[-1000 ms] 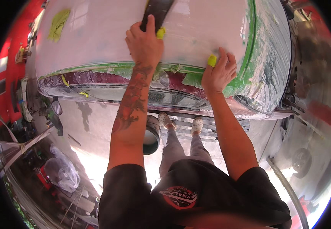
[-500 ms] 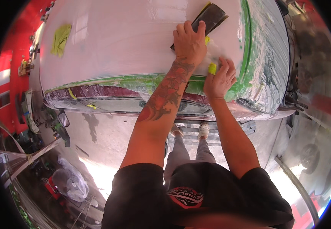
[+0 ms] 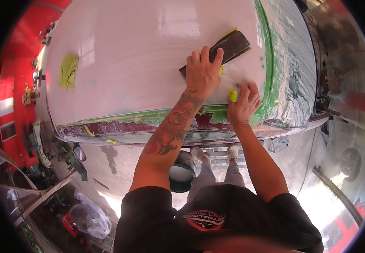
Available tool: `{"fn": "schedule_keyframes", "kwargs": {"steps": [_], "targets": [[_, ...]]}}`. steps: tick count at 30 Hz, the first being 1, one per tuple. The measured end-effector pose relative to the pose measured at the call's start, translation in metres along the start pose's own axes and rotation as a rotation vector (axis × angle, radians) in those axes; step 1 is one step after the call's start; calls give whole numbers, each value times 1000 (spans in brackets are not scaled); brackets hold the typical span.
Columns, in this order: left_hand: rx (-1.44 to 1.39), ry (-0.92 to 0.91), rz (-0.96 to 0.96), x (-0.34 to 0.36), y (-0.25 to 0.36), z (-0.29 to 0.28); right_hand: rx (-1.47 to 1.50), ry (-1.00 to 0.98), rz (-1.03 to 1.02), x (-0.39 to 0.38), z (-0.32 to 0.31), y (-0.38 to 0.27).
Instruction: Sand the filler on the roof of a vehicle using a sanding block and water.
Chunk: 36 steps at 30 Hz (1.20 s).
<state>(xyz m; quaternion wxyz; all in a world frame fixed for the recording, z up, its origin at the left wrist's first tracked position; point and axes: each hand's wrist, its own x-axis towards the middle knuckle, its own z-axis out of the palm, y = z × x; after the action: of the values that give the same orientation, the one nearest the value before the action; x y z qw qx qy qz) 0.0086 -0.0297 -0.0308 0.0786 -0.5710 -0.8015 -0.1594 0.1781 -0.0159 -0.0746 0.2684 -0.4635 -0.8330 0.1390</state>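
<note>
My left hand (image 3: 202, 72), on a tattooed forearm, grips a dark sanding block (image 3: 232, 46) with sandpaper edges showing around it. The block lies slantwise on the pale, wet-looking car roof panel (image 3: 123, 63), its far end pointing up and right. A bit of yellow tape shows by the left thumb. Lower and to the right, my right hand (image 3: 244, 103) rests on the panel near its edge, holding nothing, fingers apart and slightly bent. Yellow tape (image 3: 233, 96) wraps its thumb.
A yellow-green cloth (image 3: 68, 72) lies on the panel's left. Green masking tape (image 3: 268, 55) borders the panel, with smeared plastic sheeting (image 3: 294, 63) beyond. A bucket (image 3: 181, 177) stands beside my feet on a slatted platform (image 3: 220, 157). A side mirror (image 3: 79, 152) is at left.
The view has shifted, so the panel and cloth sit lower in the picture. The sanding block lies at a flatter angle under my left hand. The bucket has come into sight.
</note>
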Motion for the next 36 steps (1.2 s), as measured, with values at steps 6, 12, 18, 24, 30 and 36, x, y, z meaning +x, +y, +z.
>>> {"fn": "schedule_keyframes", "kwargs": {"steps": [6, 12, 18, 24, 30, 36], "targets": [[324, 151, -250, 64, -195, -42, 28, 6, 17, 1, 1, -12], [245, 140, -293, 51, -143, -23, 17, 33, 22, 7, 1, -10], [50, 6, 264, 29, -114, -29, 10, 59, 24, 3, -3, 1], [304, 34, -244, 126, -234, -37, 29, 31, 25, 1, 1, -12], [-36, -87, 216, -17, -83, -36, 24, 47, 39, 4, -4, -7], [128, 59, 108, 85, -166, -43, 41, 33, 25, 4, -5, -15]]}}
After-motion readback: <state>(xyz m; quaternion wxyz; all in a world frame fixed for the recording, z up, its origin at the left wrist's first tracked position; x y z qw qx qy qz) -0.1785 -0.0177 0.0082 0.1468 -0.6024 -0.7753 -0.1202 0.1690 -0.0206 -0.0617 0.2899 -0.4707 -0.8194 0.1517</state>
